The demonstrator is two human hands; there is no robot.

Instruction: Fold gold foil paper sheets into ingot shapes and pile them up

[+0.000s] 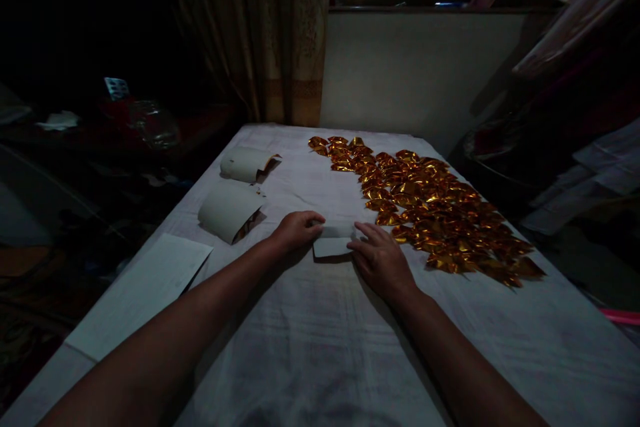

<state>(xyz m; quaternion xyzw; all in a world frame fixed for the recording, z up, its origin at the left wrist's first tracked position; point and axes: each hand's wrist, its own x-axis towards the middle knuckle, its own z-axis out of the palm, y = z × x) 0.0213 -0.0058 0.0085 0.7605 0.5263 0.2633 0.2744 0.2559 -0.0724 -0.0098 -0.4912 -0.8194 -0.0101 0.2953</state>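
A small white folded paper (331, 246) lies on the white cloth-covered table (320, 347) between my hands. My left hand (296, 229) rests on the paper's left side, fingers curled onto its top edge. My right hand (381, 259) lies flat at the paper's right edge, fingers stretched out and pressing on it. To the right of the hands spreads a long heap of shiny gold folded foil pieces (425, 203).
Two curled stacks of grey-backed paper, one nearer (229, 209) and one farther (247, 163), lie at the left. A flat white sheet (145, 283) sits at the table's left edge. A curtain (270, 33) hangs behind. Dark clutter surrounds the table.
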